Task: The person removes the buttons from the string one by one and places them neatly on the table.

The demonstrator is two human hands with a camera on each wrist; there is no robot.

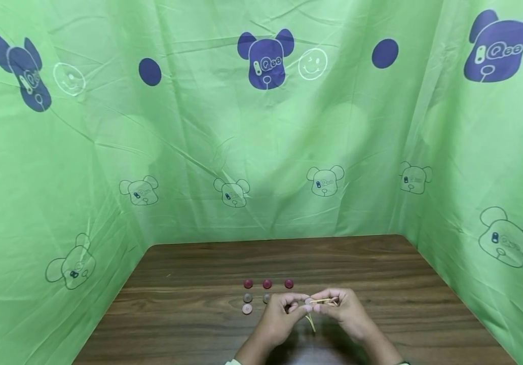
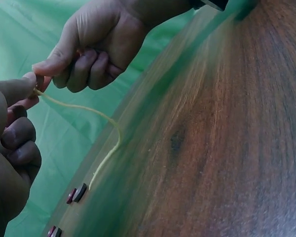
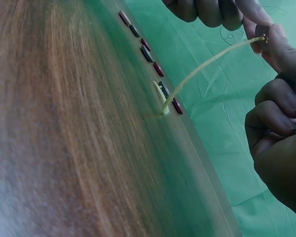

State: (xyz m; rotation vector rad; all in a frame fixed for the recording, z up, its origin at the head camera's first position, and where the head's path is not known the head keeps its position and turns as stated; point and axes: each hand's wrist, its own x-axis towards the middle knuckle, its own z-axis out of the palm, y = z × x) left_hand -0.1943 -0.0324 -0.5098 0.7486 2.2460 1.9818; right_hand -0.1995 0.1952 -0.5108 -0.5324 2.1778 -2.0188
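Both hands meet low over the table, fingertips close together. Between thumb and index finger my left hand (image 1: 282, 318) pinches a small button (image 1: 308, 301), which looks dark in the right wrist view. A thin yellow cord (image 2: 108, 118) runs at the button, and my right hand (image 1: 350, 313) pinches it on the button's right side. One length of the cord (image 3: 207, 66) hangs from the fingertips toward the tabletop. The remaining fingers of both hands are curled in. Part of the button is hidden behind fingertips.
On the brown wooden table (image 1: 188, 324), three dark red buttons (image 1: 267, 284) lie in a row beyond the hands. Nearer are grey buttons (image 1: 248, 298), one partly behind the left hand, and a pale pink button (image 1: 247, 308). Green printed cloth (image 1: 188, 126) surrounds the table's back and sides.
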